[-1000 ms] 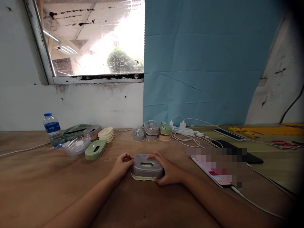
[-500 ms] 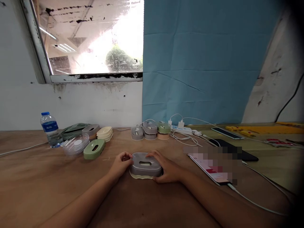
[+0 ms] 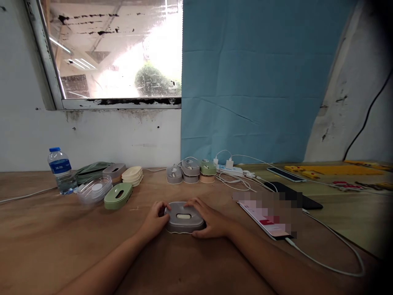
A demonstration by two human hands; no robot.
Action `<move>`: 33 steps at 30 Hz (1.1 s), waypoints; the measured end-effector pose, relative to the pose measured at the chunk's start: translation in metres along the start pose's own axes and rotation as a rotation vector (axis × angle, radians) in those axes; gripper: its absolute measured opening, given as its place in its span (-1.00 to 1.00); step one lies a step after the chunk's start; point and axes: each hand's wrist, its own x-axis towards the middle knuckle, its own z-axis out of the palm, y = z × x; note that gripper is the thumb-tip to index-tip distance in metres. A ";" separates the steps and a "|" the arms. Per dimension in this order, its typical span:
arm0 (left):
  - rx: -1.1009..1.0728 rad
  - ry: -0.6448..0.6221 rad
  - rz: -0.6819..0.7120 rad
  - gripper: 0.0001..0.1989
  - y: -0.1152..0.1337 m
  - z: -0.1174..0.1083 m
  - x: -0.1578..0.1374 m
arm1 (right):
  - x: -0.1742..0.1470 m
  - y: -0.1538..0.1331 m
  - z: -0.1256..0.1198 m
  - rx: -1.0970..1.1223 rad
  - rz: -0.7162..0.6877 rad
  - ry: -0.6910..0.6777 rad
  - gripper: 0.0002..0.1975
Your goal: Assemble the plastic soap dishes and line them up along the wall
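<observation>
A grey oval plastic case [image 3: 183, 208] with a long slot in its top lies on the table in front of me. Something cream-coloured shows through the slot, and a thin pale edge runs along the case's bottom rim. My left hand [image 3: 156, 219] grips the left end with curled fingers. On the right end, my right hand [image 3: 206, 219] has its fingers on the top and its thumb low at the front. Behind to the left lies a green oval case [image 3: 118, 196] with a similar slot, near a stack of cream oval pieces [image 3: 132, 175].
At the left stand a water bottle [image 3: 61, 172] and a clear plastic container [image 3: 94, 188]. Grey and green oval cases [image 3: 190, 167] are stacked by the wall. A power strip [image 3: 230, 170] with cables and a charging phone [image 3: 264, 219] lie to the right.
The pale edge below the grey case sticks out less than before, and the case sits lower over the cream part. Both hands keep their hold. The view has shifted slightly.
</observation>
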 end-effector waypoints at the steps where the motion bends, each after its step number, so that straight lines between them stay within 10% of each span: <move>1: -0.012 -0.010 -0.005 -0.80 -0.001 0.000 0.000 | 0.000 0.000 0.000 0.002 0.000 -0.001 -0.26; 16: 0.459 -0.103 0.231 -0.74 0.015 -0.024 0.000 | 0.001 -0.004 0.000 0.002 0.112 -0.010 -0.19; 20: 0.776 0.272 0.293 -0.72 0.013 -0.080 0.016 | 0.001 -0.004 0.000 0.002 0.131 -0.010 -0.19; 25: 1.201 0.664 0.033 -0.69 -0.011 -0.156 0.020 | 0.001 -0.004 0.000 -0.001 0.120 -0.015 -0.20; 33: 1.175 0.595 -0.313 -0.72 -0.028 -0.189 0.012 | 0.002 -0.004 0.001 0.011 0.114 -0.005 -0.22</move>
